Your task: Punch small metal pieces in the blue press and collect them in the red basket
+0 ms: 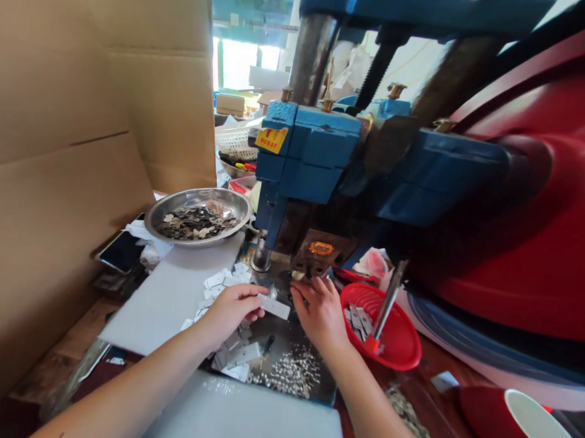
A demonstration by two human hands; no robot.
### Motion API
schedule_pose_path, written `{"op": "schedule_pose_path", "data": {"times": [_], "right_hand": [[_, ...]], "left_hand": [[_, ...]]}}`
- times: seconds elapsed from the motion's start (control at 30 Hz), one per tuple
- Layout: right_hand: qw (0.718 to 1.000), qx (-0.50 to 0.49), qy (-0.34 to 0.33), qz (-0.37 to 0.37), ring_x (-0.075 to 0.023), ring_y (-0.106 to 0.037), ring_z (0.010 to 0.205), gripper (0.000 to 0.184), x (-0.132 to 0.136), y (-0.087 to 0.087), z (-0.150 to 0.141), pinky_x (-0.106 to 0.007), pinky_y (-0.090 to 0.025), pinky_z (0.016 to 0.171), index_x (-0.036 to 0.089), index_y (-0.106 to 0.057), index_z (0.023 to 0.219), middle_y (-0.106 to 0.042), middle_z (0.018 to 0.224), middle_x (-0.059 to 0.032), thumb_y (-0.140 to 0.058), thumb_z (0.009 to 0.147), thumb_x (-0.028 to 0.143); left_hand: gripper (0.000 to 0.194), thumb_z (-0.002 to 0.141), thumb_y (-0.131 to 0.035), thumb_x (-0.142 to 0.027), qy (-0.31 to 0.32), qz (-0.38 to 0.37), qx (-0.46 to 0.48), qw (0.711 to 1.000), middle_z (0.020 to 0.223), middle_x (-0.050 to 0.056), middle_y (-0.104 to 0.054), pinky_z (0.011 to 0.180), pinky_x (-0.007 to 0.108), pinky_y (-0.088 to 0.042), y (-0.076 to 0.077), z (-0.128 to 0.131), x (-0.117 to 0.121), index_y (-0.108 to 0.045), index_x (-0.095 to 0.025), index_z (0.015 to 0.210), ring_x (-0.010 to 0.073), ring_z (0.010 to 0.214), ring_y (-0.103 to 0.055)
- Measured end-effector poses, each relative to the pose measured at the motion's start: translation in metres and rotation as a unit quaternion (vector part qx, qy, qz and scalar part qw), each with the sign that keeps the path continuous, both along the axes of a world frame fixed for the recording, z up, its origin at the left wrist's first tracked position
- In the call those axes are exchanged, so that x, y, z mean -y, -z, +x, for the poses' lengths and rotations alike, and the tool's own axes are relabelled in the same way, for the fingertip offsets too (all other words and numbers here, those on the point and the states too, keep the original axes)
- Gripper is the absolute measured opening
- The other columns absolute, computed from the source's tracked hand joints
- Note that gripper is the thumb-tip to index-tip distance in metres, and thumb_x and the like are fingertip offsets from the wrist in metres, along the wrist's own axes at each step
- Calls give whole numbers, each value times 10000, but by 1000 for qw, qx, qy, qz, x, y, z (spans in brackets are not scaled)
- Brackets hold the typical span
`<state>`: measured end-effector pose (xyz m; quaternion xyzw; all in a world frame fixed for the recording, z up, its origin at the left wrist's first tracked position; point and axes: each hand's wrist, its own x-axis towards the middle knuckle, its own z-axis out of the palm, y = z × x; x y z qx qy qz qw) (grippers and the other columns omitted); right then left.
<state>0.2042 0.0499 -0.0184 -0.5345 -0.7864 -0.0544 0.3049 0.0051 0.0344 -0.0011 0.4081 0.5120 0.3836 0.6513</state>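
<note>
My left hand (pixel 231 309) pinches a small white flat strip (pixel 274 306) just in front of the blue press machine (pixel 306 160). My right hand (pixel 319 309) reaches under the press die (pixel 319 251), fingers curled at its base; what they hold is hidden. A pile of white strips (pixel 225 282) lies left of my left hand, with more strips (pixel 235 362) below it. Small silver rivets (pixel 294 372) are scattered on the metal tray between my forearms.
A steel bowl (pixel 198 214) of dark metal parts sits at the left rear. A red plastic basket (pixel 392 333) with strips stands right of my right hand. A phone (pixel 122 250) lies by the cardboard wall (pixel 51 162). A red cup (pixel 533 429) is at lower right.
</note>
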Motion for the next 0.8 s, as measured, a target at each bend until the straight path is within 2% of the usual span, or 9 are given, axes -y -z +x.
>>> {"op": "schedule_pose_path", "data": {"times": [0.13,0.23,0.27,0.33,0.4,0.43,0.5,0.67,0.8], "right_hand": [[999,-39,-17,-21,-230,-535,971,278,19,2,8,-401,-415,867,246,-662,1079,-641,1035,-67,-501,875,345],[978,-181,1,-108,-228,-571,935,322,32,3,4,-400,-437,845,237,-648,1078,-655,996,-73,-448,884,400],[955,-244,1,-169,-215,-591,863,344,35,3,1,-378,-460,785,235,-640,1076,-667,930,-65,-421,888,424],[885,-360,-17,-294,-183,-597,709,367,39,3,-6,-316,-472,637,227,-627,1061,-668,807,-38,-421,872,466],[831,-431,-31,-350,-162,-583,648,362,41,4,-11,-275,-451,569,215,-621,1043,-656,764,-18,-500,822,474],[823,-449,-28,-346,-162,-587,668,353,40,5,-12,-270,-452,580,209,-623,1031,-655,776,-17,-540,797,460],[839,-451,-10,-305,-173,-598,738,326,38,7,-12,-283,-464,647,204,-629,1009,-657,813,-24,-573,775,425],[931,-331,34,-148,-208,-585,880,211,23,11,-7,-338,-458,788,221,-660,894,-648,895,-50,-549,805,376],[956,-276,56,-79,-211,-570,871,205,4,12,-6,-350,-459,801,215,-669,834,-604,865,-59,-534,808,367]], "left_hand": [[247,705,-650,-224,-12,-8,59,998,692,43,-661,618,226,-456,5,0,0,-689,-123,927,118,644,-600],[191,692,-651,-209,-8,-3,92,996,755,44,-677,701,246,-475,8,1,1,-695,-143,866,131,717,-622],[178,693,-643,-202,-1,4,91,996,784,46,-685,738,260,-478,8,3,1,-698,-152,854,141,752,-627],[156,694,-613,-172,12,44,61,997,863,48,-698,817,286,-468,7,5,3,-706,-169,819,161,841,-629],[191,689,-574,-124,19,118,4,993,950,41,-694,884,299,-446,6,8,4,-713,-188,802,172,922,-615],[229,686,-552,-99,21,156,-26,987,978,34,-687,898,301,-441,6,9,4,-715,-197,814,171,938,-610],[309,691,-511,-65,25,216,-78,973,998,25,-672,891,304,-450,8,11,2,-711,-213,874,165,931,-607],[274,768,-516,-114,28,331,-197,922,990,26,-662,879,328,-463,11,20,-13,-698,-231,936,178,944,-599],[154,782,-575,-193,1,356,-285,890,924,36,-656,894,371,-449,11,33,-32,-702,-215,866,202,926,-588]]}}
